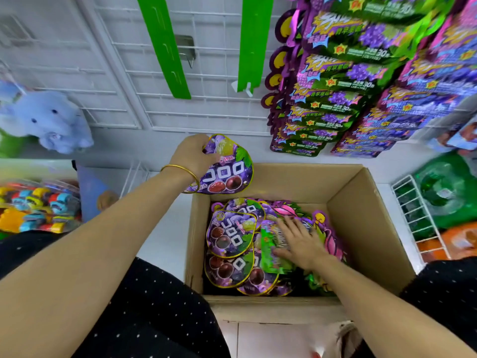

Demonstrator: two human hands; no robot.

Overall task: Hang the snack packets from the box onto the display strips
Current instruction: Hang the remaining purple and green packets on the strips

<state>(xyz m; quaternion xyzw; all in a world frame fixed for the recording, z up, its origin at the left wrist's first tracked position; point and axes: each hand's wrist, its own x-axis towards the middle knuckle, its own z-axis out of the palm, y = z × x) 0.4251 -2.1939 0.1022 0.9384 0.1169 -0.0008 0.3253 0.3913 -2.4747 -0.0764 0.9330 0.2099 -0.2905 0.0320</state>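
The left hand (192, 153) grips a purple grape gummy packet (227, 169) by its edge, above the far-left corner of the cardboard box (361, 215) and below two green display strips (165, 47). The right hand (299, 241) lies flat, fingers spread, on loose packets (229, 236) inside the box. Farther right hang rows of purple snack packets (335, 99).

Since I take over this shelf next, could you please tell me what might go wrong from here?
The left hand grips the grape packet by one side only, so it could slip and fall outside the box. The right hand presses flat on the loose packets, which may crease them.
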